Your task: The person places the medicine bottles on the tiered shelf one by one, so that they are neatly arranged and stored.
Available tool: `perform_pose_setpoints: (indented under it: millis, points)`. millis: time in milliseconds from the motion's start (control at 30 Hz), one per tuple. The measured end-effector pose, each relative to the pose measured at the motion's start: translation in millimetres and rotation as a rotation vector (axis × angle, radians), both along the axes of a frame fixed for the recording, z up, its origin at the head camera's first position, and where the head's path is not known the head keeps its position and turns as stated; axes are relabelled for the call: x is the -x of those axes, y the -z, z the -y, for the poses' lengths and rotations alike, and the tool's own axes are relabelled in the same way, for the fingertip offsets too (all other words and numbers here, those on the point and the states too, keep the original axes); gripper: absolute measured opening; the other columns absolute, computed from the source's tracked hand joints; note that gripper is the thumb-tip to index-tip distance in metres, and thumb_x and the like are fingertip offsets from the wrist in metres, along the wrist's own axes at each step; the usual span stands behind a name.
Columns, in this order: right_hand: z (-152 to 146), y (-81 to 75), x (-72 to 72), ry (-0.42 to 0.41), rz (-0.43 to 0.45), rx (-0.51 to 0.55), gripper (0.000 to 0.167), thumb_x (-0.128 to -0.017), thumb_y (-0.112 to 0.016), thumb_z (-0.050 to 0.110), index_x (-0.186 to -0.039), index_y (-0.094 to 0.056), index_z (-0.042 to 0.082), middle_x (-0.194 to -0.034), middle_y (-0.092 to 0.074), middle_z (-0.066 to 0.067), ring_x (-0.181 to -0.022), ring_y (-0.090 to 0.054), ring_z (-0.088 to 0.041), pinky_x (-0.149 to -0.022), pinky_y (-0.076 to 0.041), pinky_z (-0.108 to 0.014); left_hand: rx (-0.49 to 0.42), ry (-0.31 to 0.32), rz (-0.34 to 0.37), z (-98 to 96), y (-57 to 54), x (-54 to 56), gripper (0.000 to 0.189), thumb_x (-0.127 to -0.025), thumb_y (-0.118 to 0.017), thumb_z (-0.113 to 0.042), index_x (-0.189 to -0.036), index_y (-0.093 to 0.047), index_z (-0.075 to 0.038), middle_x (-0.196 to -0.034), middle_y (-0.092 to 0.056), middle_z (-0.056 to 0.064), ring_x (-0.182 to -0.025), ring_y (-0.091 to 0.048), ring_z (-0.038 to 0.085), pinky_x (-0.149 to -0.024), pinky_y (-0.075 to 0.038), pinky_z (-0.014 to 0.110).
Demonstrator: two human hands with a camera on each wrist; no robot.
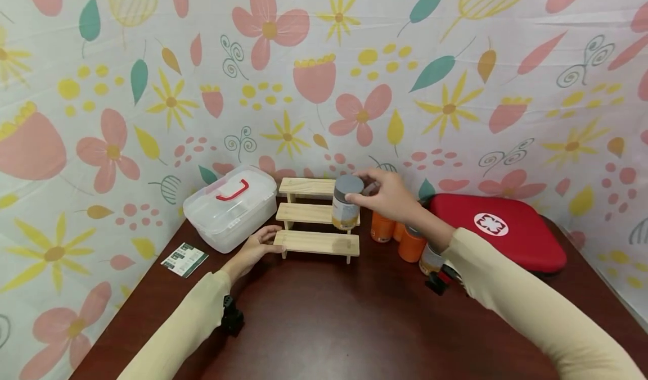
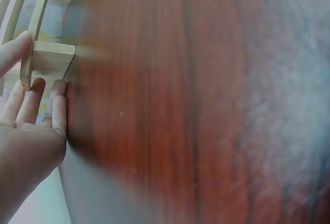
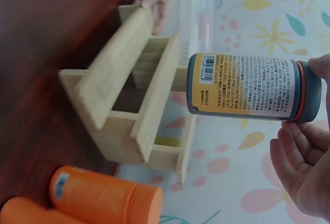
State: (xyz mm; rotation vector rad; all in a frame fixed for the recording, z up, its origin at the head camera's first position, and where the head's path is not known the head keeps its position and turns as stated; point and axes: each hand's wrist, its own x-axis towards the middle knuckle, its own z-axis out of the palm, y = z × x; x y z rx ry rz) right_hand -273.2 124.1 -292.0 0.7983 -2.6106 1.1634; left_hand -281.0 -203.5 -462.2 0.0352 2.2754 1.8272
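Note:
A three-step wooden rack (image 1: 316,243) stands on the table near the wall. My right hand (image 1: 387,194) grips a supplement jar (image 1: 345,214) by its grey lid, thumb on one side and fingers on the other. The jar has a white and yellow printed label and overlaps the rack's upper steps in the head view; in the right wrist view the jar (image 3: 242,85) hangs apart from the steps. My left hand (image 1: 255,249) pinches the left end of the lowest step, its thumb on top and its fingers below, as the left wrist view shows.
Several orange bottles (image 1: 411,246) and another jar (image 1: 430,261) stand right of the rack, under my right forearm. Farther right lies a red first-aid case (image 1: 526,231). A clear plastic box (image 1: 228,206) with a red handle sits at the left, behind a printed card (image 1: 184,259).

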Motion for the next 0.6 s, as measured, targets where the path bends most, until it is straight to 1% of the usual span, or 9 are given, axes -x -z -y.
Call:
perform_pose_setpoints:
  millis: [67,167,267,367,500,533,600]
  points:
    - [7,-2.4,7.7,0.011,0.008,0.004,0.052,-0.085,-0.076,0.026,-0.128,-0.060,0.002,-0.109,-0.066,-0.017,-0.091,-0.068,-0.029,-0.077,-0.057,-0.037,-0.014,-0.008,0.005,-0.1,1.1,-0.1,0.063,-0.085,-0.073,-0.012,-0.142,-0.045,-0.009,-0.146,-0.049,0.016,-0.126,-0.051,0.031,-0.104,-0.039,0.040]
    - [19,-6.5,17.9,0.036,0.042,0.011,0.054,-0.086,-0.074,0.031,-0.131,-0.059,0.005,-0.113,-0.064,-0.016,-0.096,-0.066,-0.029,-0.081,-0.056,-0.040,-0.024,-0.015,0.017,0.7,3.2,1.3,0.064,-0.085,-0.073,-0.013,-0.142,-0.046,-0.010,-0.148,-0.048,0.015,-0.131,-0.048,0.032,-0.108,-0.035,0.043]
    - [32,-11.0,26.6,0.056,0.063,0.023,0.054,-0.087,-0.073,0.036,-0.131,-0.059,0.008,-0.114,-0.065,-0.013,-0.099,-0.065,-0.027,-0.082,-0.055,-0.039,-0.019,-0.018,0.022,2.5,4.0,1.4,0.065,-0.084,-0.074,-0.015,-0.142,-0.046,-0.011,-0.149,-0.046,0.015,-0.135,-0.045,0.032,-0.112,-0.031,0.047]
    - [45,-15.5,36.5,0.065,0.065,0.056,0.052,-0.088,-0.072,0.036,-0.130,-0.060,0.008,-0.115,-0.065,-0.012,-0.100,-0.063,-0.026,-0.083,-0.054,-0.039,-0.012,-0.011,0.021,3.9,4.6,2.2,0.067,-0.082,-0.077,-0.020,-0.142,-0.047,-0.013,-0.151,-0.044,0.014,-0.137,-0.043,0.031,-0.115,-0.028,0.049]
    - [65,-16.8,54.2,0.128,0.087,0.118,0.054,-0.087,-0.071,0.040,-0.128,-0.061,0.006,-0.117,-0.066,-0.012,-0.104,-0.062,-0.025,-0.086,-0.053,-0.038,0.032,0.000,0.005,4.4,6.9,2.6,0.071,-0.080,-0.079,-0.029,-0.142,-0.047,-0.015,-0.150,-0.045,0.015,-0.135,-0.044,0.029,-0.114,-0.029,0.050]
    - [71,-17.0,58.7,0.149,0.098,0.127,0.056,-0.087,-0.071,0.042,-0.129,-0.060,0.006,-0.117,-0.066,-0.012,-0.105,-0.062,-0.024,-0.087,-0.053,-0.038,0.041,0.000,0.002,4.7,7.4,2.4,0.072,-0.080,-0.079,-0.030,-0.142,-0.047,-0.015,-0.150,-0.045,0.015,-0.135,-0.045,0.029,-0.113,-0.029,0.051]
    - [81,-17.9,67.3,0.179,0.112,0.138,0.059,-0.086,-0.070,0.044,-0.130,-0.059,0.006,-0.118,-0.066,-0.012,-0.106,-0.062,-0.023,-0.089,-0.052,-0.038,0.029,-0.007,0.011,4.8,8.1,2.3,0.071,-0.080,-0.080,-0.029,-0.142,-0.048,-0.015,-0.150,-0.046,0.014,-0.135,-0.044,0.029,-0.114,-0.028,0.051]
